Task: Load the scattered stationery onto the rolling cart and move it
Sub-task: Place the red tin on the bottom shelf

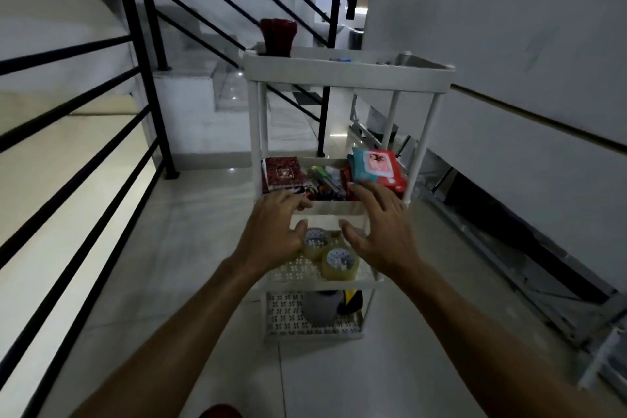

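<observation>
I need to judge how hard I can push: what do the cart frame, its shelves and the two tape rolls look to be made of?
Cart frame: likely plastic; matte white tubular posts and moulded tray rims.
Shelves: probably the same white plastic, perforated with a repeating cut-out pattern.
Tape rolls: clear, glossy yellowish film wound on a core, probably packing tape; the shelf pattern shows through the centre holes.

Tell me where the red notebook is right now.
In the head view, the red notebook lies at the left end of the cart's second shelf, beside the jumble of pens, just beyond the left hand.
</observation>
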